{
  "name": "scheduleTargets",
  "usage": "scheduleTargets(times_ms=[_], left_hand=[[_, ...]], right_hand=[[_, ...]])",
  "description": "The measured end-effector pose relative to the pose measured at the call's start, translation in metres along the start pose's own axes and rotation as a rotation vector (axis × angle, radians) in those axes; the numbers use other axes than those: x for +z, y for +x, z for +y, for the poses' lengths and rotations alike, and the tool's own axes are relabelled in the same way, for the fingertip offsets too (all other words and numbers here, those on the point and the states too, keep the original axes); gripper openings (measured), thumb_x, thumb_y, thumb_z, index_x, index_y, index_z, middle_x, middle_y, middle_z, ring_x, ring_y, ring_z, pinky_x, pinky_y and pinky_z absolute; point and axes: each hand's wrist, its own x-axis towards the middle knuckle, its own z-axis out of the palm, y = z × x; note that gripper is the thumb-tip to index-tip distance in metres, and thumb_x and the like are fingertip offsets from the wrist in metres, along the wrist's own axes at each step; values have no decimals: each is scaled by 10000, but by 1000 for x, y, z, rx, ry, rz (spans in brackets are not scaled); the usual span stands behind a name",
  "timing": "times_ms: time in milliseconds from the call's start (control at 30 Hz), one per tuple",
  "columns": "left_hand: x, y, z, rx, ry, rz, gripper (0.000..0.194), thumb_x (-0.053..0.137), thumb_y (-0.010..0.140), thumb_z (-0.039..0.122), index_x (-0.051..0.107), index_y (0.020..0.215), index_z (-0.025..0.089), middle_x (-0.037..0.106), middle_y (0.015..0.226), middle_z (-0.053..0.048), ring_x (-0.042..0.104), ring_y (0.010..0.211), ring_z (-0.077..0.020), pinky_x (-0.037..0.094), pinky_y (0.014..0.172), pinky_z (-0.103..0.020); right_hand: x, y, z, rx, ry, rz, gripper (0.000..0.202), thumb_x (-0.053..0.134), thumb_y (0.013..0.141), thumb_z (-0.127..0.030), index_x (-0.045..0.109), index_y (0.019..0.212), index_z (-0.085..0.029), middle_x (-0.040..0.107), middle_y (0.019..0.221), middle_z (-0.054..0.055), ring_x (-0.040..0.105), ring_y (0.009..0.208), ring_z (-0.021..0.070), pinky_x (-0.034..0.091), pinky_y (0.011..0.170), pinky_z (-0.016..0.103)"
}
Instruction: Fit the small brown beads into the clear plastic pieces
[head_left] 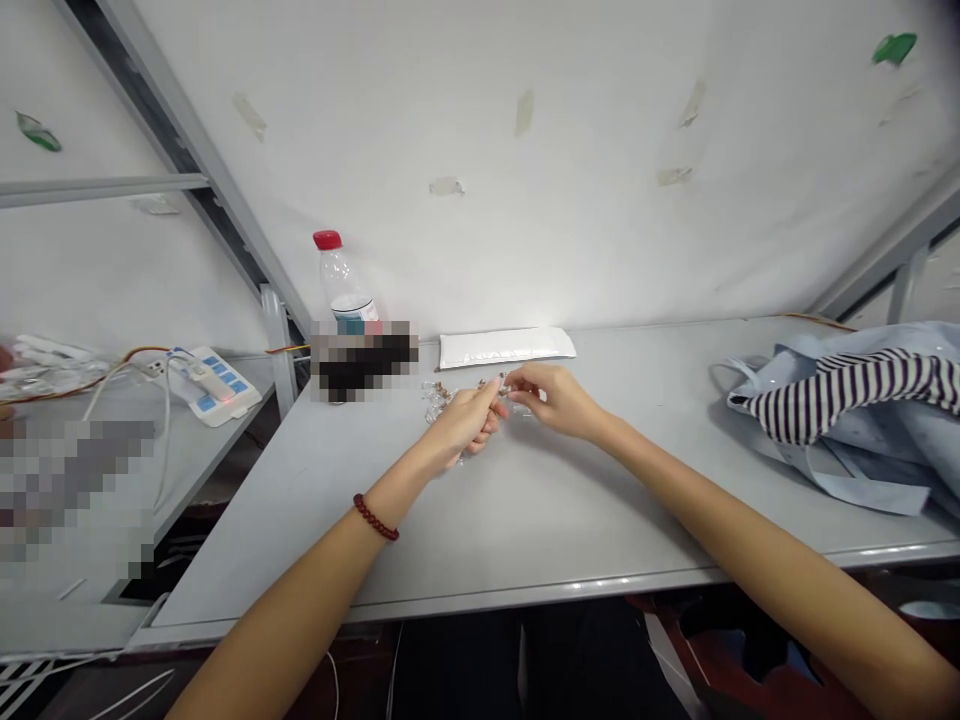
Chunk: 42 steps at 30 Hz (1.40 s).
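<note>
My left hand, with a dark red bead bracelet on its wrist, is closed in a pinch over the middle of the grey table. Close to its right, my right hand pinches with thumb and forefinger. Between the fingertips of both hands is a small shiny bit, too small to name. Several small clear and brownish pieces lie on the table beside and behind my left hand, which hides part of them. Just beyond both hands lies a long, flat white packet.
A clear bottle with a red cap stands at the back left beside a blurred-out dark patch. Light blue cloth with a striped band lies on the right. A power strip with cables rests on the neighbouring table at left. A white wall rises behind.
</note>
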Motion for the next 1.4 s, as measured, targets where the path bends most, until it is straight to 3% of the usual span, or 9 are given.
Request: scheduleTargets(times_ms=[133,300,400,533,633,867,1067,1167,1400], left_hand=[[8,2,-5,228,65,78,388,422,936,408,428,620,183,353,514,50,270,398,-66,167,405,-199],[10,3,-5,514,172,400,368,599,836,156,461,495,165,342,470,40,297,449,-86,180,448,-218],[3,2,1,431,21,371,418,560,864,242,398,485,170,291,454,59,238,404,-62,160,415,-202],[-8,0,11,131,-385,91,337,491,859,285,415,552,170,271,467,81,161,353,-32,112,343,-164],[-11,0,15,-13,-527,-39,267,457,829,250,490,589,136,366,502,48,194,345,-19,136,310,-142],[-10,3,9,-21,-432,47,212,528,818,183,517,617,117,368,536,50,240,349,-4,146,306,-128],[-6,3,4,-1,-213,48,418,556,842,490,510,619,140,331,526,58,209,360,-17,115,341,-155],[0,2,3,80,-118,61,433,505,883,450,417,560,175,280,499,69,187,361,-37,107,364,-179],[-2,-2,8,533,102,470,441,540,857,178,390,443,162,298,460,42,256,423,-67,162,414,-212]], right_hand=[[4,0,-15,-50,33,16,138,471,881,-187,607,875,-167,605,721,23,486,605,124,390,589,259],[-4,1,-7,-24,-195,-42,199,415,907,-180,599,835,-160,574,732,48,468,605,143,356,574,272],[-16,2,6,108,-362,-79,190,445,892,-166,629,848,-153,606,774,72,502,644,163,339,586,281],[-24,4,22,281,-353,-211,109,571,836,-215,661,808,-160,649,836,75,552,725,183,364,618,277],[-15,8,29,306,-291,-122,227,604,840,-321,663,969,-144,643,982,102,571,793,187,407,692,286],[10,18,35,214,-232,-69,205,486,845,-53,674,887,-125,632,879,96,570,761,165,429,736,289],[4,8,0,-37,-10,107,125,487,876,-148,607,877,-183,633,836,52,559,737,157,446,672,293],[8,5,-15,-101,52,82,147,452,880,-134,586,881,-195,631,828,44,571,741,155,452,667,290],[2,10,13,131,-219,-3,166,452,812,-34,571,830,-148,614,871,104,557,734,182,416,635,290]])
